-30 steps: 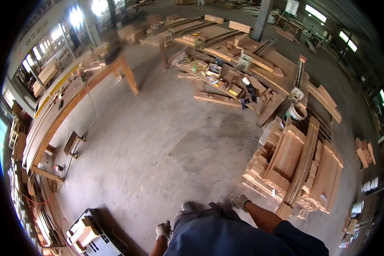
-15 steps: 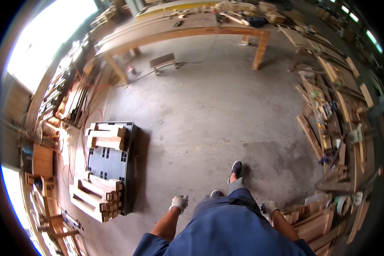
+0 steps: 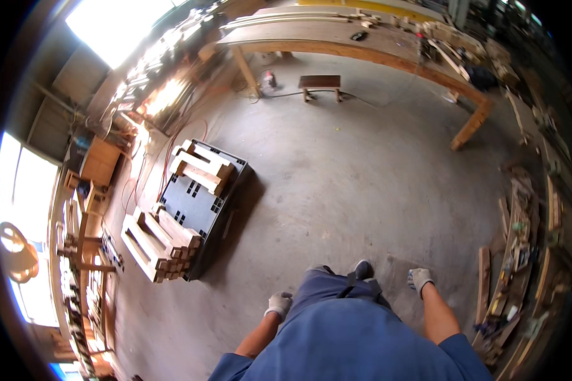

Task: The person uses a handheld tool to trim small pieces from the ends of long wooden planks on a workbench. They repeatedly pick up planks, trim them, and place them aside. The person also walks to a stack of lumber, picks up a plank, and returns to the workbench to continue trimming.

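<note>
My left hand [image 3: 278, 305], in a pale work glove, hangs beside my left hip with its fingers loosely curled and nothing in it. Out to my right over the bare concrete is my gloved right hand [image 3: 419, 279]. Its grey-tipped fingers are also curled, and no object shows in them. Neither hand touches anything. Nearest on the left stands a black flat platform [image 3: 185, 194]. It carries a stack of pale wooden frames [image 3: 162, 244] at its near end and a smaller stack of wooden frames [image 3: 203, 166] at its far end.
A long wooden worktable [image 3: 388, 54] crosses the far side, holding strips and offcuts. A small dark-topped bench [image 3: 320, 82] stands in front of it, beside a cable. Timber scraps [image 3: 518, 254] line the right. Red hoses [image 3: 165, 168] and racks run along the left wall.
My view has turned left, so the platform and worktable appear shifted right. My right hand has swung forward, and my feet have changed position as in a step.
</note>
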Demonstrator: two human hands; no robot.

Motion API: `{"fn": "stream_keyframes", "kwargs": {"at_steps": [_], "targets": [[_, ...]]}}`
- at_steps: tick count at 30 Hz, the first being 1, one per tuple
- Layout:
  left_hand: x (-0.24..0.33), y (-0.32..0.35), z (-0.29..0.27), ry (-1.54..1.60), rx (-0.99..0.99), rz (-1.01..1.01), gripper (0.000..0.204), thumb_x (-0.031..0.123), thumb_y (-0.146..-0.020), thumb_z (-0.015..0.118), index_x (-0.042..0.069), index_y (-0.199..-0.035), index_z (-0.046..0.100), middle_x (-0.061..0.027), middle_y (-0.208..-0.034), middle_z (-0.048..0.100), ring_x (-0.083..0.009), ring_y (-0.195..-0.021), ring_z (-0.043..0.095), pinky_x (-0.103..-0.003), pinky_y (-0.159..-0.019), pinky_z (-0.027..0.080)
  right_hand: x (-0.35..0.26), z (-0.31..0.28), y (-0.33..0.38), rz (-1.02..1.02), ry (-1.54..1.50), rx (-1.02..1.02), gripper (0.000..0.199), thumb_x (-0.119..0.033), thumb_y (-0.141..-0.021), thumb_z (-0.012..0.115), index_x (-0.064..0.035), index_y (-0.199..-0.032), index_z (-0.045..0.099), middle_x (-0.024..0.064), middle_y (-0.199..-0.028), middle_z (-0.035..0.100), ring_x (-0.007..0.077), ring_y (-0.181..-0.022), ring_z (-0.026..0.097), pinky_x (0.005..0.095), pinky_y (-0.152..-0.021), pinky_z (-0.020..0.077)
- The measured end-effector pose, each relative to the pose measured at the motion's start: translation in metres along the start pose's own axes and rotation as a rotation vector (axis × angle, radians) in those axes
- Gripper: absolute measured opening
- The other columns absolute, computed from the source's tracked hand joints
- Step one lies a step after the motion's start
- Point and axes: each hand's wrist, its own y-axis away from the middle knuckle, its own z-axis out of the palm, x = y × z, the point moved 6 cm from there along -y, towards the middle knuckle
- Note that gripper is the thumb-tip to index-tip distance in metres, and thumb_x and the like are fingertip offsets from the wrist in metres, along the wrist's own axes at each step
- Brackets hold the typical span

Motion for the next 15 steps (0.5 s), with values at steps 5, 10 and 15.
{"fn": "stream_keyframes", "kwargs": {"at_steps": [5, 10, 15], "targets": [[0.017, -0.024, -0.003, -0.011, 0.029, -0.035, 0.027, 0.022, -0.084, 0.066, 0.015, -0.108, 0.078, -0.0138, -0.113, 0.073, -0.0296, -0.110, 0.068, -0.036, -0.102, 0.050, -0.123, 0.012, -0.065, -0.201, 0.021, -0.021, 0.010, -0.015, -0.098, 0.057, -0.0118, -0.101, 0.066, 0.0052, -0.080, 0.068, 0.0175, -0.064, 0.065, 0.0344, -0.053, 0.0505], [0.036, -0.051, -0.013, -0.049, -0.055, -0.149, 0.029, 0.028, -0.083, 0.068, 0.017, -0.108, 0.078, -0.0132, -0.119, 0.071, -0.0295, -0.114, 0.066, -0.036, -0.102, 0.049, -0.191, 0.076, -0.081, -0.170, 0.141, -0.127, 0.014, -0.018, -0.097, 0.059, -0.0090, -0.105, 0.067, 0.0074, -0.085, 0.069, 0.0198, -0.067, 0.067, 0.0355, -0.059, 0.0541], [0.065, -0.150, -0.031, -0.160, -0.089, -0.076, 0.032, 0.034, -0.084, 0.069, 0.018, -0.111, 0.077, -0.0137, -0.118, 0.071, -0.0299, -0.114, 0.066, -0.037, -0.100, 0.050, -0.207, 0.120, -0.090, -0.024, 0.219, -0.132, 0.017, -0.019, -0.097, 0.060, -0.0058, -0.101, 0.070, 0.0078, -0.084, 0.070, 0.0204, -0.066, 0.068, 0.0357, -0.056, 0.0535]]}}
